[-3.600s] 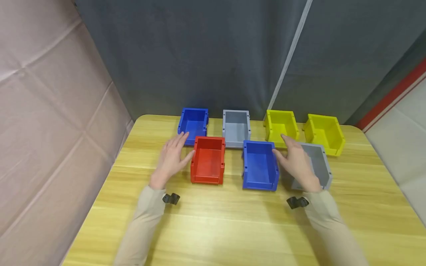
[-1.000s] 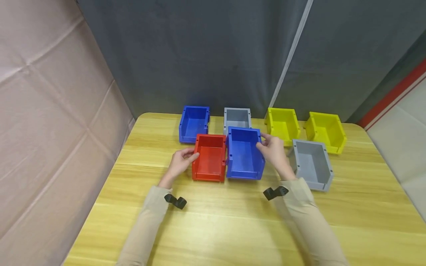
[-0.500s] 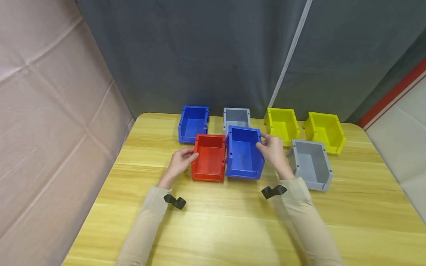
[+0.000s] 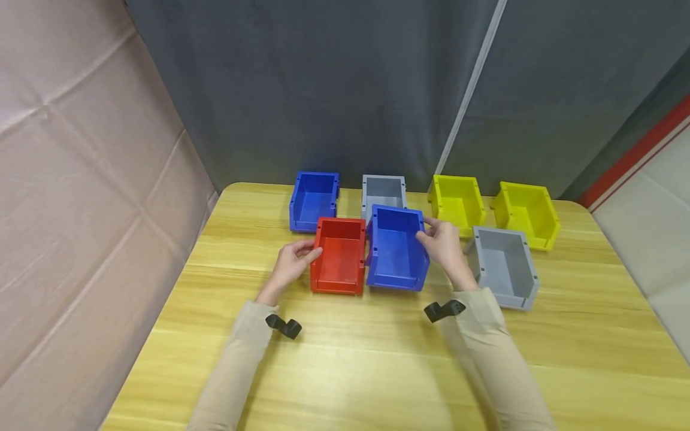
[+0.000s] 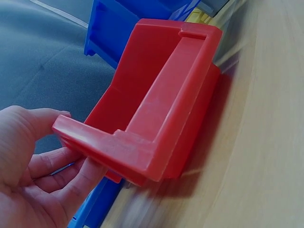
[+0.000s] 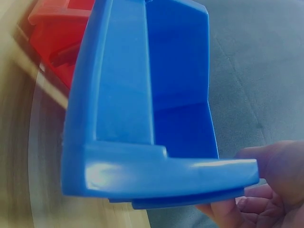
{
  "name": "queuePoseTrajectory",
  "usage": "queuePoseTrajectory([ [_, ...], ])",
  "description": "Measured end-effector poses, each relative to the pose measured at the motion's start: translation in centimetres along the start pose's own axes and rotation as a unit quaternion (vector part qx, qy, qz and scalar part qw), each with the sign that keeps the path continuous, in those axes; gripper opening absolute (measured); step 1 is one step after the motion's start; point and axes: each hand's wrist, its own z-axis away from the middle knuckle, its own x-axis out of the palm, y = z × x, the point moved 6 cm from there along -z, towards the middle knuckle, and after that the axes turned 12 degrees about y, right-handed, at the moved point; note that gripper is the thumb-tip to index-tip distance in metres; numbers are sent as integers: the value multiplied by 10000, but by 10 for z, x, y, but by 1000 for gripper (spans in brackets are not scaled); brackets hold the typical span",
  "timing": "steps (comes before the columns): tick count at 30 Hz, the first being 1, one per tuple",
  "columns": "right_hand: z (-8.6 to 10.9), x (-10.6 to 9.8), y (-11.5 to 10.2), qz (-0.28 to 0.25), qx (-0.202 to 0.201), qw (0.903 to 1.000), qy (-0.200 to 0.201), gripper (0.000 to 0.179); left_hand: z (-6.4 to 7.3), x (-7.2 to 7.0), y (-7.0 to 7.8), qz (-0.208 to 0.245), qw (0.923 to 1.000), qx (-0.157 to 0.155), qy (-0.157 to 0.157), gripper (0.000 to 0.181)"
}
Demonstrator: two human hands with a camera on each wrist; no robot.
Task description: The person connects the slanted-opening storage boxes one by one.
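Note:
My left hand (image 4: 291,261) pinches the left side wall of a red storage bin (image 4: 338,257), thumb on the inner side and fingers outside, as the left wrist view shows. With my right hand (image 4: 443,248) I grip the right side wall of a blue storage bin (image 4: 398,251) between thumb and fingers. This blue bin is close beside the red one, slightly tilted, and seems raised a little off the table. Whether their walls touch is hard to tell. In the right wrist view the blue bin (image 6: 126,85) covers part of the red bin (image 6: 59,42).
Behind stand another blue bin (image 4: 315,200), a grey bin (image 4: 384,187) partly hidden by the held blue one, and two yellow bins (image 4: 458,203). A second grey bin (image 4: 504,266) is right of my right hand. A dark curtain (image 4: 323,90) borders the wooden table (image 4: 345,359).
Since the oldest frame, both hands have taken hold of bins, and the blue bin has moved left and away from me to the red bin. Over the last second hardly anything has moved.

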Motion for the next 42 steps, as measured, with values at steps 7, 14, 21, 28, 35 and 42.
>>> queuePoseTrajectory([
  [7, -1, 3, -4, 138, 67, 9999, -79, 42, -1, -2, -2, -10, 10000, -4, -1, 40],
  [14, -4, 5, -10, 286, -198, 9989, -327, 44, -1, -2, -2, -41, 10000, -11, -1, 40],
  [21, -5, 7, -21, 624, -553, 9957, -416, 43, 0, -4, 0, 52, 9999, 129, -12, 42],
  [28, -3, 7, -22, 765, -684, 9940, -379, 44, 1, -5, 3, 111, 9997, 204, 38, 46],
  [35, 11, 16, -50, 1818, -1765, 9662, 472, 69, -1, -2, -1, 70, 9999, -96, -87, 41],
  [42, 18, 54, -58, 2332, -2031, 9469, -881, 84, -1, 0, -1, 90, 9999, -46, -106, 40],
])
